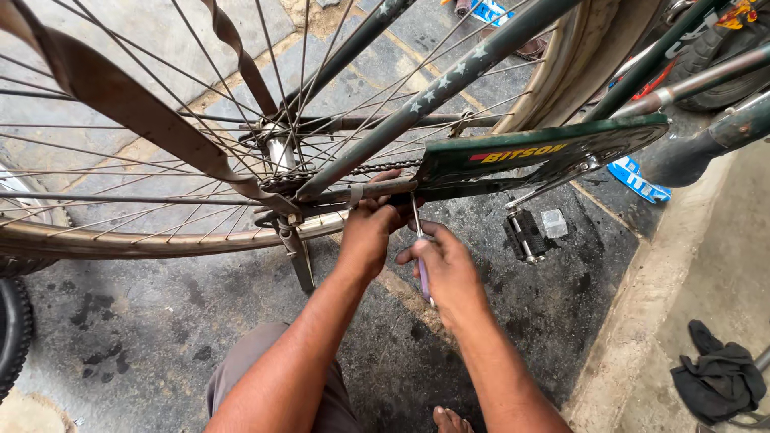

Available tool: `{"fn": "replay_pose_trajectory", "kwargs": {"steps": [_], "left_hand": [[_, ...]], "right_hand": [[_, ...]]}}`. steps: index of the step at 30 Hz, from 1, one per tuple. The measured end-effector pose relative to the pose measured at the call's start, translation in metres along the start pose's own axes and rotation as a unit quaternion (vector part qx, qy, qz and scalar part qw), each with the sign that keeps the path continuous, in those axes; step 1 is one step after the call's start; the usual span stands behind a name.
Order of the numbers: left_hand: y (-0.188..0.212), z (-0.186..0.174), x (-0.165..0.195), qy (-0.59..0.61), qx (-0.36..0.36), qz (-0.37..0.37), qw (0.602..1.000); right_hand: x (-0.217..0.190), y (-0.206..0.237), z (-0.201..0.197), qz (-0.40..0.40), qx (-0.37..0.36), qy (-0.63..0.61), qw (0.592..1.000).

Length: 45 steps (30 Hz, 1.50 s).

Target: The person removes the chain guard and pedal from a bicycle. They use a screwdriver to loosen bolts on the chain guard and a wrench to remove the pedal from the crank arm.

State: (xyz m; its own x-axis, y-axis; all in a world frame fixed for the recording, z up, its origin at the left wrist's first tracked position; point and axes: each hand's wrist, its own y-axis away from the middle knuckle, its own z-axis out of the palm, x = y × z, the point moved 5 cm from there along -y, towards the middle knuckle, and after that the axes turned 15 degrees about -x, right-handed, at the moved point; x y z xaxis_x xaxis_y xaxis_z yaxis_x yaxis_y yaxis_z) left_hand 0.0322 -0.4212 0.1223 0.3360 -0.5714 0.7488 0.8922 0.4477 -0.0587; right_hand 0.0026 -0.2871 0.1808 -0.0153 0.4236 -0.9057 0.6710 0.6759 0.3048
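Two hands work under our bicycle: the left hand (pixel 370 228) wraps the frame bar (pixel 365 192) by the chain guard (pixel 545 152) to steady it, the right hand (pixel 445 269) closes around a screwdriver (pixel 420 256) pointing up at it, with wheel spokes (pixel 144 136) crowding left, a pedal (pixel 525 234) just right.

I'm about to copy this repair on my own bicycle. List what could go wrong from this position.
1. The screwdriver in the right hand points up at the chain guard close to the left hand; a slip could jab those fingers.
2. The left hand sits right by the chain and spokes; if the wheel turns, it might get pinched.
3. The dark-stained floor may be slippery.
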Motion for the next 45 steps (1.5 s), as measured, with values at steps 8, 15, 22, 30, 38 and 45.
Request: {"fn": "replay_pose_trajectory", "kwargs": {"steps": [8,15,22,30,38,45], "left_hand": [[0.01,0.003,0.005,0.002,0.073,0.013,0.997],[-0.006,-0.01,-0.006,-0.063,0.005,-0.035,0.997],[-0.005,-0.025,-0.017,-0.123,0.04,-0.017,0.991],[-0.004,-0.023,-0.013,-0.119,0.047,-0.064,0.99],[-0.004,-0.018,-0.008,-0.127,0.01,-0.07,0.989],[-0.002,-0.02,-0.006,-0.129,-0.011,-0.076,0.989]], "right_hand": [[-0.006,0.005,-0.008,-0.108,0.189,0.352,0.91],[-0.003,-0.002,-0.013,-0.228,0.163,0.37,0.886],[0.004,-0.064,-0.003,-0.065,0.045,0.113,0.991],[0.035,-0.085,0.0,-0.035,0.0,-0.232,0.972],[0.029,-0.084,0.008,-0.013,-0.014,-0.262,0.965],[0.025,-0.083,0.003,-0.049,0.01,-0.259,0.965]]}}
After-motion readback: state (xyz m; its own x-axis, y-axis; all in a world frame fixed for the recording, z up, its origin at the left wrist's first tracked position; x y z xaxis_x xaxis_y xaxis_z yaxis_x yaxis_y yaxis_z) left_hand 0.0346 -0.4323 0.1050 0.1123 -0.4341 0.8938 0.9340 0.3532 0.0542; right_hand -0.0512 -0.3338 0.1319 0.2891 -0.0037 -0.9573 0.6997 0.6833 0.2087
